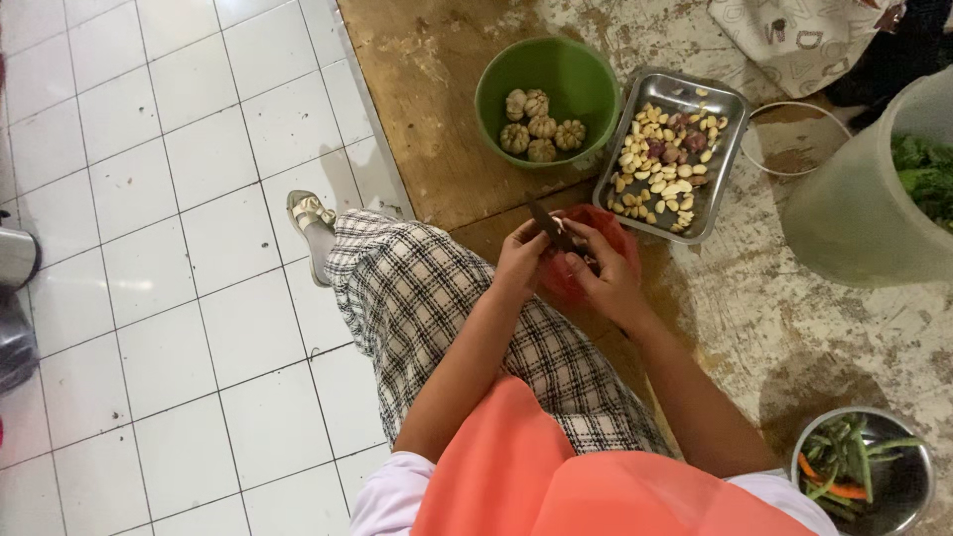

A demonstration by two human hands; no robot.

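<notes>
My left hand (521, 256) grips a small dark-bladed knife (548, 226), its blade pointing up and away from me. My right hand (604, 273) is closed on a small piece held against the blade; the piece itself is mostly hidden by my fingers. Both hands hover over a red plastic bag (615, 230) on the floor. Beyond them stand a green bowl (588, 81) with several whole garlic bulbs (541, 127) and a rectangular metal tray (725, 149) with peeled garlic cloves and a few reddish shallots (663, 159).
A large pale bucket (854, 218) with leafy greens stands at the right. A steel bowl (908, 486) with green and orange vegetable pieces sits at the lower right. White tiled floor lies to the left, and my sandalled foot (308, 213) rests on it.
</notes>
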